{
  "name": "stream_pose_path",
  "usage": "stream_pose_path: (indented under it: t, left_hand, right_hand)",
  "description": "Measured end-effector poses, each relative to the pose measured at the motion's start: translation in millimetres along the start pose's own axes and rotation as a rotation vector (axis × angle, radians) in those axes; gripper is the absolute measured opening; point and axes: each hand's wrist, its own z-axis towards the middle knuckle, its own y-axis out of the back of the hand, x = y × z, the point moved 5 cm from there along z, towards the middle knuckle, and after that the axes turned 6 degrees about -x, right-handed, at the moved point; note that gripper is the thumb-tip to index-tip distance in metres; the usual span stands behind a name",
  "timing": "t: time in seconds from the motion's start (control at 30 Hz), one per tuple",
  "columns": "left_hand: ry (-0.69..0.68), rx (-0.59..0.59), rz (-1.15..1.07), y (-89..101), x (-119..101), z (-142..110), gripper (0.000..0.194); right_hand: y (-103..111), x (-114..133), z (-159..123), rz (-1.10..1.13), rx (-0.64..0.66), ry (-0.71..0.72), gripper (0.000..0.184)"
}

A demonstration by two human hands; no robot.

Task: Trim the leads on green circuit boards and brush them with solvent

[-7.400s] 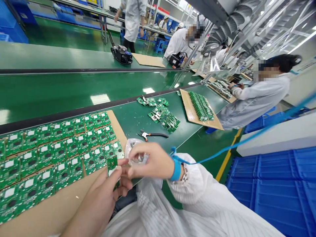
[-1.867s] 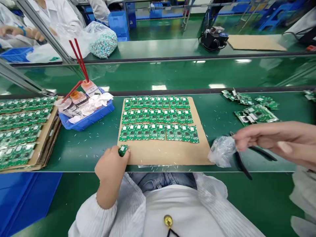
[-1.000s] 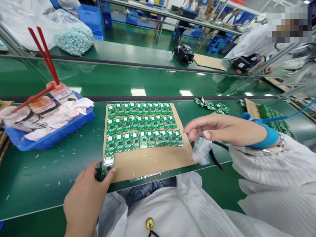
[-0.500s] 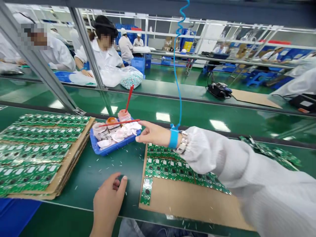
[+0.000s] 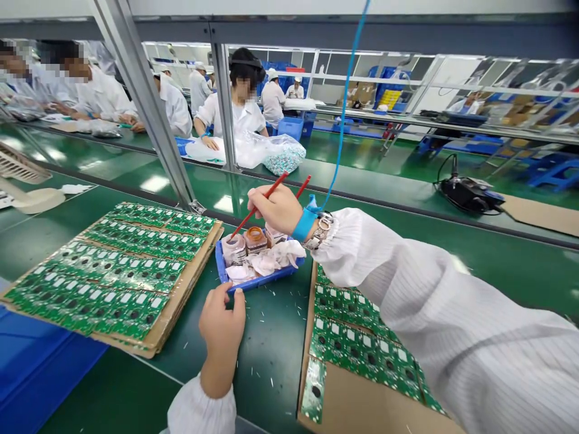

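The left hand [image 5: 221, 322] was curled up with narrow fingers and held nothing, just beside the blue tray [image 5: 262, 279]. The right hand [image 5: 275, 211] pinched two red sticks [image 5: 242, 225] above the tray. Green boards [image 5: 131, 271] lay farther left.

The right arm [image 5: 398, 289] stretches forward and up, its right hand [image 5: 275, 210] pinched closed (a blue strap [image 5: 304, 224] circles the wrist), while the left hand [image 5: 221, 319] stands low, fingers [image 5: 226, 299] loosely curled.
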Motion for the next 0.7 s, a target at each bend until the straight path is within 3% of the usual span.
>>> stream_pose_path:
  t: [0.13,0.23,0.5,0.7]
  left_hand:
    - [-0.021,-0.043,-0.011,1.2,4,-4,0.026]
    - [-0.040,-0.046,-0.016,2.9,3,-8,0.024]
    - [-0.043,-0.029,-0.054,-1.7,7,-2,0.020]
    - [-0.021,-0.008,-0.066,-3.9,10,-2,0.019]
  right_hand:
    - [-29,14,8,-0.154,0.175,0.127,0.037]
    - [-36,18,5,-0.160,0.232,0.143,0.033]
    - [17,31,28,-0.036,0.071,0.093,0.029]
    - [15,30,20,-0.045,0.150,0.073,0.023]
